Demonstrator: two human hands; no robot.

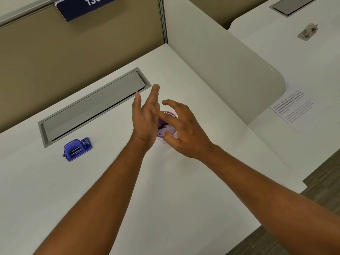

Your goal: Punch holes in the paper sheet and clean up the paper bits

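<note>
Brushing the bits off cleanly asks both hands to stay right above the purple cup (166, 126) on the table (128, 190) — left hand (146, 118) flat, fingers straight, right hand (181, 129) loosely spread and holding nothing. Farther left lies the blue hole punch (77, 149); the paper sheet (292, 107) rests far right, on the neighbouring table.

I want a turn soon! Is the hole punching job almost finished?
Nearly, it seems. The blue hole punch sits set aside on the desk. Both hands, left and right, hover over a purple cup, apparently brushing bits in. Remaining bits aren't visible.
</note>
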